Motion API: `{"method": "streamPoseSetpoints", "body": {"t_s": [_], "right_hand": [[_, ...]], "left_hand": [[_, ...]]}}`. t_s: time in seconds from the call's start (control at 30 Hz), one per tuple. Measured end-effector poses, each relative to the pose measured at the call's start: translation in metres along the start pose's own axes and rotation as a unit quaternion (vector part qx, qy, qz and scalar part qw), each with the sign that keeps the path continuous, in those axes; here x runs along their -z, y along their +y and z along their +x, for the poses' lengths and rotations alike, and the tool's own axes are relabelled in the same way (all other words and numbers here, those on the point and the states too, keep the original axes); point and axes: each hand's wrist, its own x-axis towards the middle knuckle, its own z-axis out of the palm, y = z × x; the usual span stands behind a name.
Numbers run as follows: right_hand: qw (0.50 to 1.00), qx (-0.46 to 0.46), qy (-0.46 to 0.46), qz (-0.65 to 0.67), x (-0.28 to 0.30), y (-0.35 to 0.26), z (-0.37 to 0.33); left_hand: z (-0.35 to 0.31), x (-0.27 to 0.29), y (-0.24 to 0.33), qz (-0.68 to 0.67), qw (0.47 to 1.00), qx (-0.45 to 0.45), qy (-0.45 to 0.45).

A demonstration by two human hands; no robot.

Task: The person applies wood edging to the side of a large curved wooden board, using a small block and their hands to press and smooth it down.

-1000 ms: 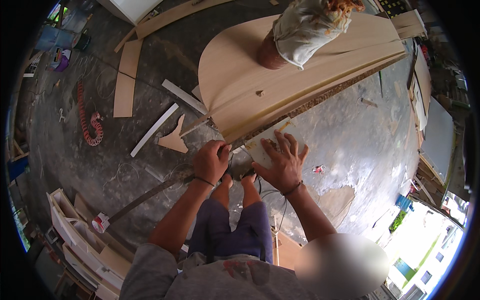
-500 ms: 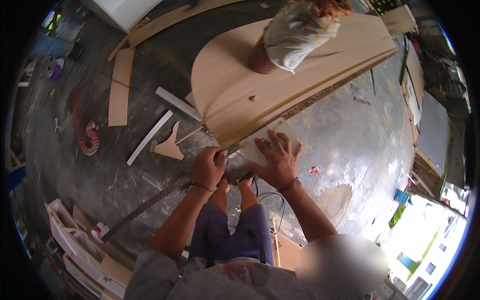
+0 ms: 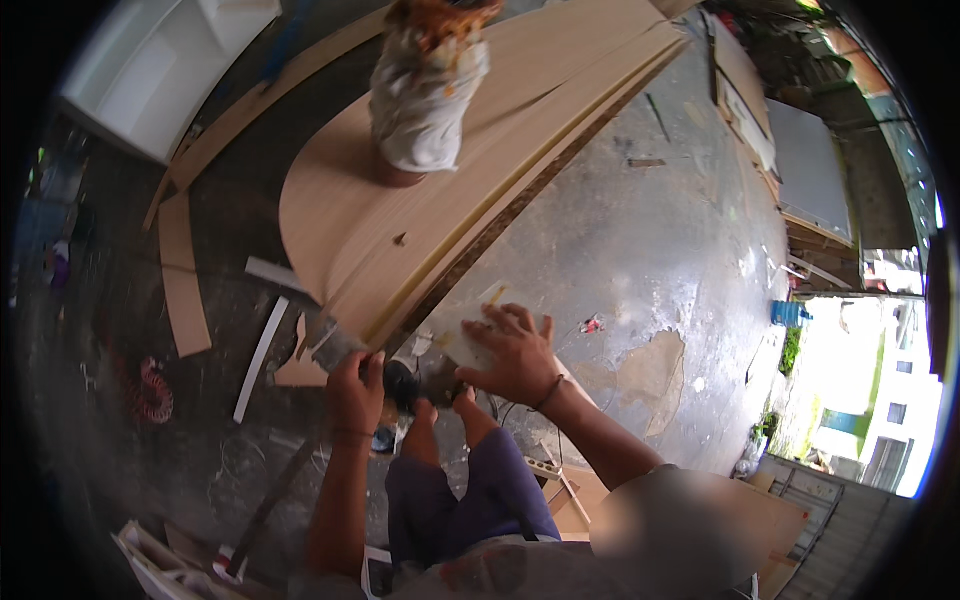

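My left hand (image 3: 355,392) is closed by the near corner of a large wooden board (image 3: 380,215) with a rounded left end. A greyish, blurred flat piece (image 3: 338,343) shows just beyond its fingertips; what the fingers hold cannot be made out. My right hand (image 3: 512,352) has its fingers spread over a pale flat piece (image 3: 463,350) with yellowish smears, beside the board's near edge. Whether it grips that piece is hidden under the palm. On the board stands a container (image 3: 425,110) in dirty white wrapping, with orange-brown crust around its top.
Long wooden strips (image 3: 185,280), a white strip (image 3: 262,360) and a cut wood scrap (image 3: 300,365) lie on the left of the floor. A red coiled hose (image 3: 152,390) is farther left. A white cabinet (image 3: 150,90) stands far left, and panels (image 3: 810,170) lean at the right.
My view has shifted, so the board and container appear farther left. Both hands stay near the board's near corner, and a blurred greyish piece now shows at my left fingertips.
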Motion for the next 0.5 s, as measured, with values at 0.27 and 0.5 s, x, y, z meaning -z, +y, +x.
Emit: {"method": "streamPoseSetpoints", "body": {"t_s": [0.27,0.5], "right_hand": [[0.989,0.093,0.107,0.038,-0.021,-0.026,-0.009],[0.986,0.122,0.116,0.003,-0.061,-0.048,-0.013]], "left_hand": [[-0.011,0.014,-0.031,-0.075,0.996,0.007,-0.042],[-0.015,0.023,-0.023,-0.089,0.994,0.028,-0.057]]}}
